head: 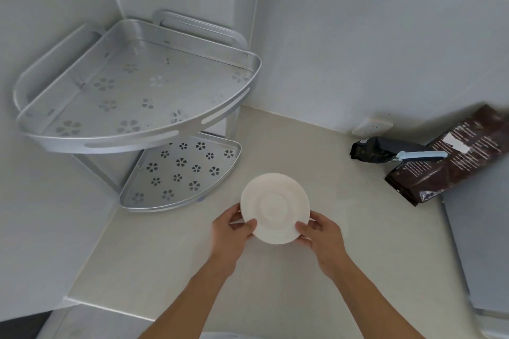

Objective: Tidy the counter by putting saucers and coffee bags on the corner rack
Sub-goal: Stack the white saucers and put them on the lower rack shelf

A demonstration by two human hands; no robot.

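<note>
A white saucer (275, 208) is held just above the pale counter, in front of the rack. My left hand (230, 234) grips its near left rim and my right hand (322, 237) grips its near right rim. The silver two-tier corner rack (143, 137) stands in the wall corner at the left; both shelves are bare. A small black coffee bag (371, 152) closed with a light blue clip lies at the right. A larger dark brown coffee bag (454, 158) leans beside it against the wall.
The pale counter (316, 162) runs from the rack to the bags. A white wall socket (371, 126) sits low on the back wall behind the black bag. A grey panel (484, 242) borders the counter on the right. The counter's front edge lies at the lower left.
</note>
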